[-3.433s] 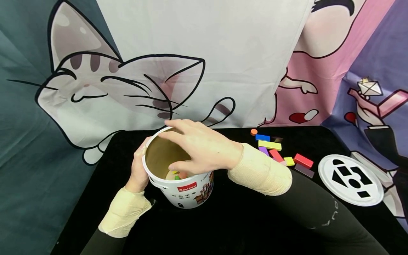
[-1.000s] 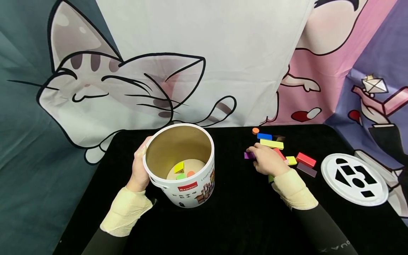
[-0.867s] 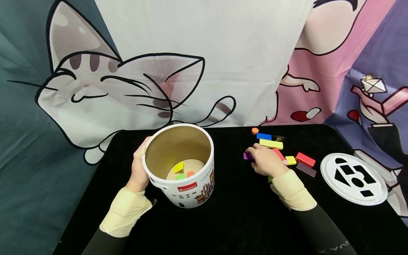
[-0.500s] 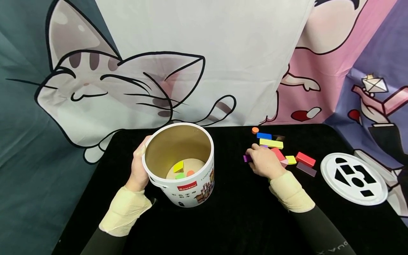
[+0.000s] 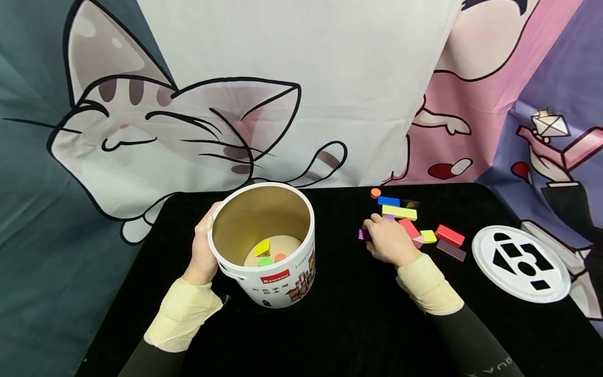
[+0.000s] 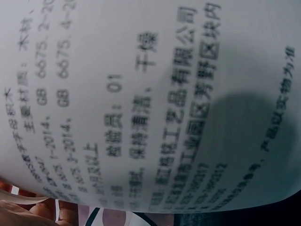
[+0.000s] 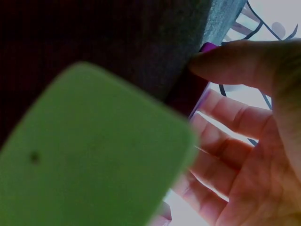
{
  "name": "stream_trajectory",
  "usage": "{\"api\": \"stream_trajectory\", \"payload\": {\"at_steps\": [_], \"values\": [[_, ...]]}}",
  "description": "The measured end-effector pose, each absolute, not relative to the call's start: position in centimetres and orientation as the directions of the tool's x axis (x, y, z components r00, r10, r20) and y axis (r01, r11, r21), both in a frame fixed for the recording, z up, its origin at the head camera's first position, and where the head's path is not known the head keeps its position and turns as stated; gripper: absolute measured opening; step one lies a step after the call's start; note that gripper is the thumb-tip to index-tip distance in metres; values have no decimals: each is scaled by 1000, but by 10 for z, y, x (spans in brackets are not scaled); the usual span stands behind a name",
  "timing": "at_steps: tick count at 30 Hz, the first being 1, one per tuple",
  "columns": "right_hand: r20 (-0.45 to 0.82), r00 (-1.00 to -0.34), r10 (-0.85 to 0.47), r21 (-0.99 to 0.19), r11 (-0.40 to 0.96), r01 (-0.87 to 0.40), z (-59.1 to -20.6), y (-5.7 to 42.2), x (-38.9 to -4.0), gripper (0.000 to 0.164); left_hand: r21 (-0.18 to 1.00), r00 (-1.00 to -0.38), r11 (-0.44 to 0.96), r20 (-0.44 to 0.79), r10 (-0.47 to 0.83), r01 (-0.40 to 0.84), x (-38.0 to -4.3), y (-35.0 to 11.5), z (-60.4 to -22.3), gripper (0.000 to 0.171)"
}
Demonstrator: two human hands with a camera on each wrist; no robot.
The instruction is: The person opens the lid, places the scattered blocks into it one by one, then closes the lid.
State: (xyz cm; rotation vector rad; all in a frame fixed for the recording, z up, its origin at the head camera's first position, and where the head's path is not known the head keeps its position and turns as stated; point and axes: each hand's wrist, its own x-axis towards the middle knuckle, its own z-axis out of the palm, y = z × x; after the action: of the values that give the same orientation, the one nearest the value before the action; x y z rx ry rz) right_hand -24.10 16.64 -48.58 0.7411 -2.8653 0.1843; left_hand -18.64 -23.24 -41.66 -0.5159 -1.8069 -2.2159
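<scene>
My left hand (image 5: 202, 256) grips the left side of a white bucket (image 5: 287, 285), which stands open and leans slightly toward me. On its floor lie a yellow triangular block (image 5: 262, 248), a green block (image 5: 265, 261) and an orange one (image 5: 280, 257). Printed text covers the bucket wall (image 6: 141, 108) in the left wrist view. To the right, my right hand (image 5: 390, 242) pinches a purple block (image 5: 362, 234) between thumb and fingers, low at the tabletop. A green block (image 7: 94, 150) looms close in the right wrist view; the head view hides it.
Beyond the right hand lie blue (image 5: 388, 201), long yellow (image 5: 399, 212), red (image 5: 449, 235) and several other blocks on the black tabletop (image 5: 348, 324). A white lid (image 5: 485, 251) with shaped holes lies at the right. A cartoon cloth (image 5: 367, 104) hangs behind.
From over the bucket, my right hand has moved right to the loose blocks and has hold of the purple one. It has barely shifted in the last second. The left hand stays on the bucket.
</scene>
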Motion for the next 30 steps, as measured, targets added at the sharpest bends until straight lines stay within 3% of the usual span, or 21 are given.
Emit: {"api": "stream_trajectory", "payload": {"at_steps": [9,30], "values": [[192,-866,-462,-74,873,-482,-485,166,-242,33,895,-909,-194,416,34,402,-187,-233,-418,59],[108,-887,-449,-131,878,-460,-474,165,-240,35,891,-908,-212,417,33,401,-187,-232,-418,50]]}}
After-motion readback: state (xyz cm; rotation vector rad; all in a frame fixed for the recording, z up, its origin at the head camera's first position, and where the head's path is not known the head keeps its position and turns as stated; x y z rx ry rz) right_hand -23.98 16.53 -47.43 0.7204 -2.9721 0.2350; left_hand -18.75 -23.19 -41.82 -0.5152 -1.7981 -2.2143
